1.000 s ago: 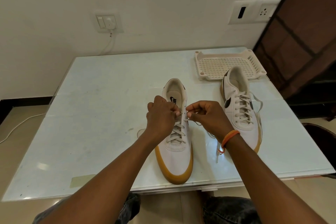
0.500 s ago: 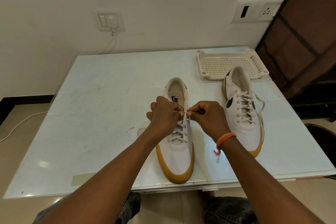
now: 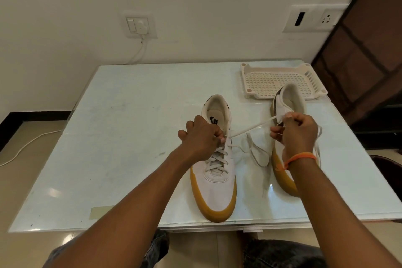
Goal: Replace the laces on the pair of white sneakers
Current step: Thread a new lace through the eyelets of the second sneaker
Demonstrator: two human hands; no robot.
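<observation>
2 white sneakers are seen on the glass table (image 3: 121, 159), toes toward the viewer. The near sneaker (image 3: 214, 183) sits at table centre; the far sneaker (image 3: 287, 104) lies at its 2 o'clock, largely covered by the right hand (image 3: 298, 135).

Left hand (image 3: 201, 137): fingers curled, pressed onto the top eyelet area of the near sneaker, at 12 o'clock of its crossed lacing. Whether lace is actually pinched there cannot be told.

Right hand: fingers curled tight, the white lace (image 3: 252, 127) is pinched near the thumb. The lace is pulled taut from the near sneaker's top eyelets toward 2 o'clock, up to the grip. Slack lace is looped on the table between the 2 shoes, at 7 o'clock of the right hand.

An orange band (image 3: 300, 156) is worn on the right wrist. A white slotted tray (image 3: 261, 80) sits at the table's 1 o'clock corner, just behind the far sneaker's heel.
</observation>
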